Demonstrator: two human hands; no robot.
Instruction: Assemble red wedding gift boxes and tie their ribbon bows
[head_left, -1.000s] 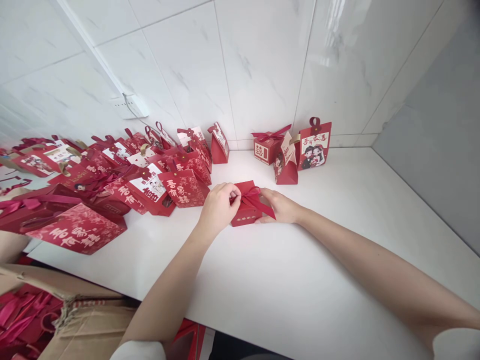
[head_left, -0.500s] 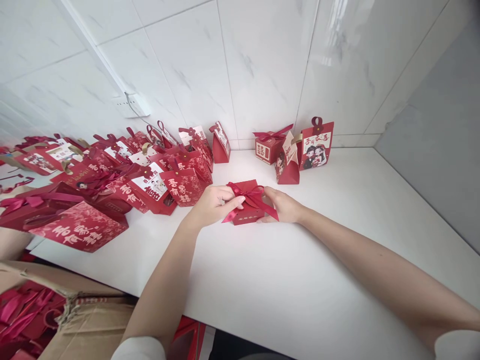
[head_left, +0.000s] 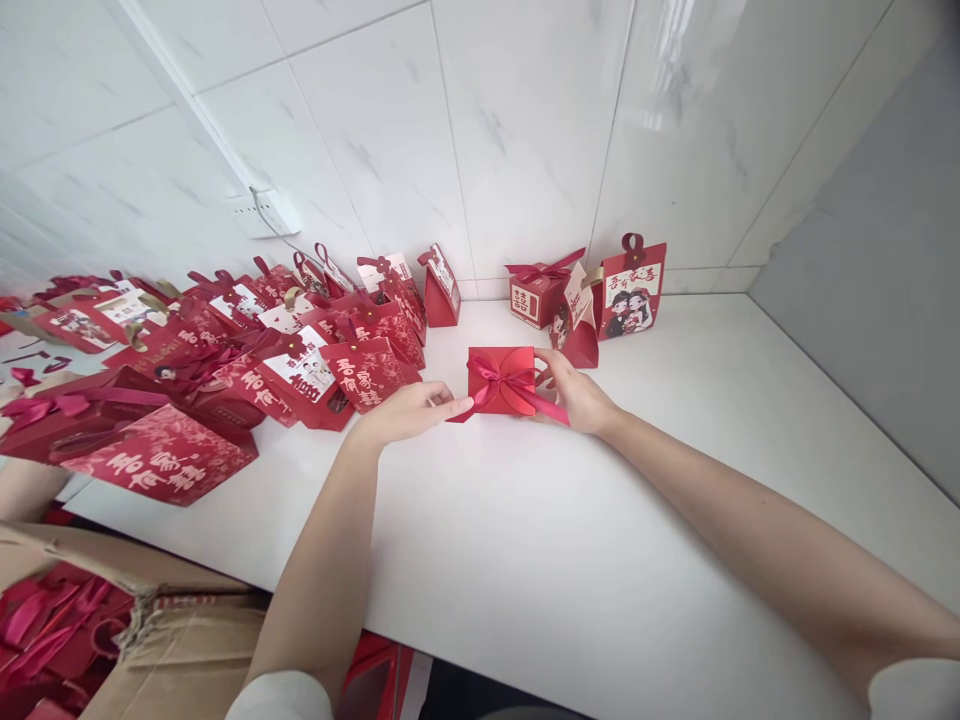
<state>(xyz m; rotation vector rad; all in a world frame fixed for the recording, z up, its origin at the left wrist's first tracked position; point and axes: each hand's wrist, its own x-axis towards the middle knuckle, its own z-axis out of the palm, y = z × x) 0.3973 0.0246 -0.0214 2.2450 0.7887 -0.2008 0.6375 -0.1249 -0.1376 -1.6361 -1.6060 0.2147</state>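
A small red gift box [head_left: 480,395] tied with a dark pink ribbon bow [head_left: 501,380] is tilted so that its top, with curved overlapping flaps, faces me. My right hand [head_left: 576,392] grips the box at its right side, thumb and fingers around the edge. At the lower left corner, my left hand [head_left: 412,408] has its thumb and forefinger closed at the ribbon's left tail. The tail's very end is partly covered by these fingers. The ribbon's other tail hangs across the box's lower right corner, close to my right fingers.
Several red gift boxes [head_left: 367,372] crowd the left of the white table [head_left: 480,540]. Along the tiled wall stand a ribboned box [head_left: 536,300], a triangular box [head_left: 577,335] and a picture box [head_left: 631,295]. A cardboard carton [head_left: 187,650] sits lower left. Part of another person's arm [head_left: 30,488] shows at far left.
The box has tipped so its top faces me more squarely. My left hand has slid from the bow's middle out to the left ribbon tail; my right hand still holds the side.
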